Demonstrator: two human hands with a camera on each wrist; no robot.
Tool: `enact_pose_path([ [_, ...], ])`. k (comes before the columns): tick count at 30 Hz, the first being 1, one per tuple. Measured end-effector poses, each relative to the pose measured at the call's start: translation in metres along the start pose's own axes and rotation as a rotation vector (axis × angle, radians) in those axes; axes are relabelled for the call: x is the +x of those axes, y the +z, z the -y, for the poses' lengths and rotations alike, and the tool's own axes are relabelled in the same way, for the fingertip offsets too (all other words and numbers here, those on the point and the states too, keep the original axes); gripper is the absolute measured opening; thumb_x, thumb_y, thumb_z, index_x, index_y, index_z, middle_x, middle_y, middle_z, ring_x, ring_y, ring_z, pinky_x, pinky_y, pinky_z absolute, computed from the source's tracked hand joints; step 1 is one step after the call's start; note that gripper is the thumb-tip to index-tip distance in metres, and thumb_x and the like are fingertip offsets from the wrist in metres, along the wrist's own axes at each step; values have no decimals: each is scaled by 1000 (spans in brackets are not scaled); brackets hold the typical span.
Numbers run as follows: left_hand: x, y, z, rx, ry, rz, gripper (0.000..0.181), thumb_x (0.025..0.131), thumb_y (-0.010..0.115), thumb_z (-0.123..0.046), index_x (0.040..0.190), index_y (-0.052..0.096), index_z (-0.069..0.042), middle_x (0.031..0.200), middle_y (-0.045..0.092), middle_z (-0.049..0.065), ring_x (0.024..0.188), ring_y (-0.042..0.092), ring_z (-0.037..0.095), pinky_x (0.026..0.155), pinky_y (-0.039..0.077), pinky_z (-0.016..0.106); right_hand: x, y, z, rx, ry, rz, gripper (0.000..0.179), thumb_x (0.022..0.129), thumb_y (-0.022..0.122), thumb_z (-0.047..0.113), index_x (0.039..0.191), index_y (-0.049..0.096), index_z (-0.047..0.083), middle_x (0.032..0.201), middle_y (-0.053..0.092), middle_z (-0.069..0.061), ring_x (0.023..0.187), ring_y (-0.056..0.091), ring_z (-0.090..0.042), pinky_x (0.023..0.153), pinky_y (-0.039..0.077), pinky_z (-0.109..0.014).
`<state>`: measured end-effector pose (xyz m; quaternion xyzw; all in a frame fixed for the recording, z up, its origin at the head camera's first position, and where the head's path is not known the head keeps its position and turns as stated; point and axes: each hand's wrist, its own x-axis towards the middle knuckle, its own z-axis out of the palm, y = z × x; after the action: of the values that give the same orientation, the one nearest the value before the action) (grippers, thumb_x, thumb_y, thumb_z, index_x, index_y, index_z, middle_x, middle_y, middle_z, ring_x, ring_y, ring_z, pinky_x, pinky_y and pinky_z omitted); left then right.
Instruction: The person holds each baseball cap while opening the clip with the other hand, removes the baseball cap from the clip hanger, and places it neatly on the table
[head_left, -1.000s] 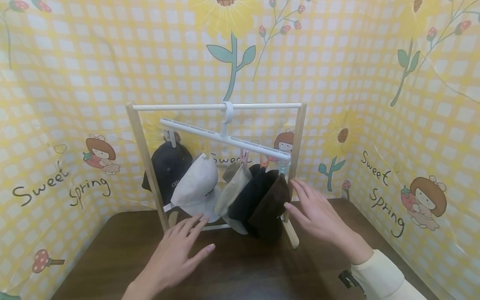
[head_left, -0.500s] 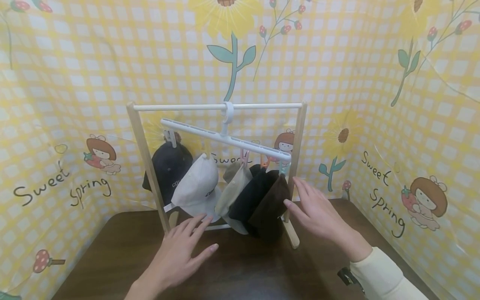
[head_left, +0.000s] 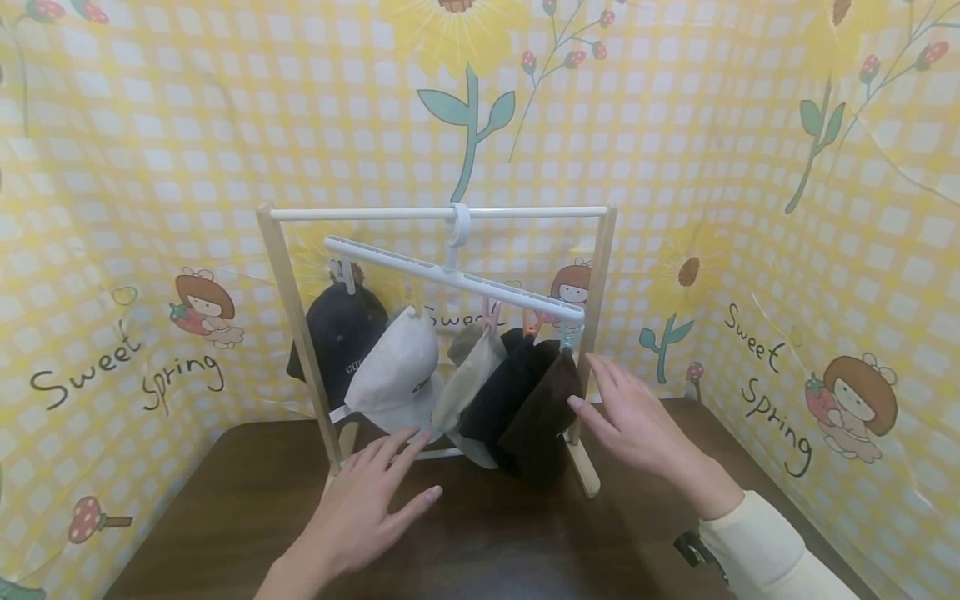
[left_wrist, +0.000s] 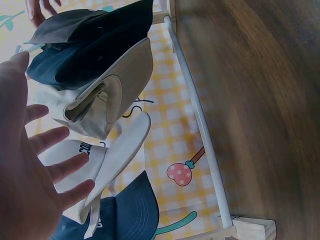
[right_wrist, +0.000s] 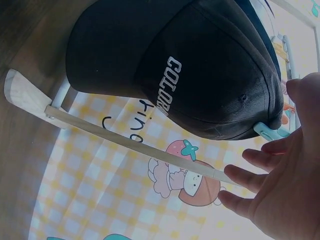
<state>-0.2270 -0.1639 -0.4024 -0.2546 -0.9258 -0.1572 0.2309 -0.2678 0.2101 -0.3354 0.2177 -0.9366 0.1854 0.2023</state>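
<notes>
- Five caps [head_left: 472, 383] are hung by clips [head_left: 347, 275] from a tilted white hanger [head_left: 405, 263], hooked on the rack [head_left: 360, 215] that is stood on the desk [head_left: 510, 533].
- Left grip [head_left: 358, 502] is held spread before the brim of the white cap [head_left: 393, 367]; right grip [head_left: 637, 425] is held spread beside the brown cap [head_left: 540, 408]; whether cloth is touched cannot be told.
- Only a slight inward shift of the left thumb [head_left: 412, 507] is seen since a second ago; the caps' places are unchanged, so the handling is judged paused.
</notes>
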Motion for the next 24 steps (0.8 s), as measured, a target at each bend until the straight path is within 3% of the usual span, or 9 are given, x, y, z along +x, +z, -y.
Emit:
enact_pose_path([
  [15,2,3,-3,-13,31,-22,67,99,51,-65,153,48,-26,155,47,0,137,50,28,103,44,58,5,-1,3,-19,4,-34,72,107,46,51,154,35,-2,157,41,-21,143,41,-41,115,32,-61],
  [24,3,8,-6,-13,70,-80,64,99,57,-60,150,51,-23,152,50,-1,134,52,26,103,45,54,8,-1,4,-22,-1,-45,71,106,48,49,154,36,-2,156,43,-21,143,42,-41,115,33,-61],
])
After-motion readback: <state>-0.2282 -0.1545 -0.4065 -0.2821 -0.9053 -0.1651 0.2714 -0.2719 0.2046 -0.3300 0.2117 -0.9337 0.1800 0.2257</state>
